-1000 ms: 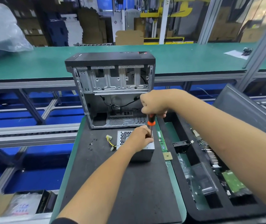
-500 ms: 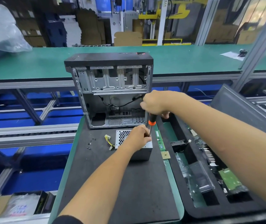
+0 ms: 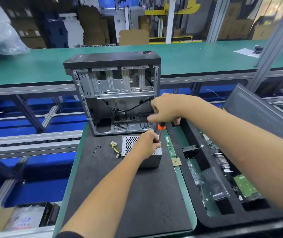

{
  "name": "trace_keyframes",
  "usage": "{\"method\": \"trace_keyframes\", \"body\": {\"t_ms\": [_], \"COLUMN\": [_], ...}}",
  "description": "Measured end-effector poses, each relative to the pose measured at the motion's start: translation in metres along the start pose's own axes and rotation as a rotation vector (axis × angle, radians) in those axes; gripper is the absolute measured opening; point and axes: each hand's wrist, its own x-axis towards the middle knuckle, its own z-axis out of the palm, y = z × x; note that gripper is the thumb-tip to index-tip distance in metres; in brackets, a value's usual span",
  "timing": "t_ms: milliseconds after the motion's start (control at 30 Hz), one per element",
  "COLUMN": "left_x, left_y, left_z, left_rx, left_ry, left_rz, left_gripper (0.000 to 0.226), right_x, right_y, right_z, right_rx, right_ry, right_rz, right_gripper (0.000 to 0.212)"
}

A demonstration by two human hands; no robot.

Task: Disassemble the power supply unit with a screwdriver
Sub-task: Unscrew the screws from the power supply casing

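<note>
A grey metal power supply unit (image 3: 152,159) with a perforated top lies on the black mat (image 3: 128,194), in front of the open computer case (image 3: 116,95). Its yellow and black cable plug (image 3: 114,146) trails off to the left. My right hand (image 3: 167,109) grips the handle of a screwdriver with an orange collar (image 3: 161,127), held upright over the unit's far right corner. My left hand (image 3: 146,146) rests on top of the unit, and its fingers pinch the screwdriver shaft near the tip.
Several small loose screws (image 3: 96,150) lie on the mat left of the unit. A RAM stick (image 3: 170,145) and a CPU chip (image 3: 176,162) lie to the right. A black foam tray (image 3: 197,212) holds removed parts. A dark side panel (image 3: 257,110) leans at far right.
My right hand's fingers have shifted around the screwdriver handle, blurred in motion. My left hand and the power supply unit stay where they were.
</note>
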Motion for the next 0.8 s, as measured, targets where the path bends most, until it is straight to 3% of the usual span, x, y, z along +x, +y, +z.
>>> {"method": "trace_keyframes", "body": {"t_ms": [100,233,400,600,800], "left_x": [-0.001,0.000,-0.001,-0.001,0.000], "left_y": [0.000,-0.001,-0.004,-0.004,-0.003], "left_z": [0.001,-0.001,0.003,0.002,0.002], "left_rx": [-0.003,-0.021,-0.044,-0.031,-0.042], "left_ry": [-0.010,-0.013,0.015,0.011,0.009], "left_rz": [-0.007,-0.002,0.002,0.030,0.018], "left_gripper": [0.016,0.017,0.013,0.012,0.013], "right_x": [0.005,0.009,0.004,0.010,0.005], "right_y": [-0.005,0.002,0.005,-0.008,-0.002], "right_z": [-0.002,-0.002,0.000,-0.002,-0.005], "right_rx": [-0.142,0.015,0.146,-0.131,0.047], "right_ry": [0.008,0.046,0.023,-0.012,0.022], "right_rz": [0.008,-0.127,-0.166,0.032,-0.135], "right_gripper": [0.016,0.011,0.021,0.019,0.018]}}
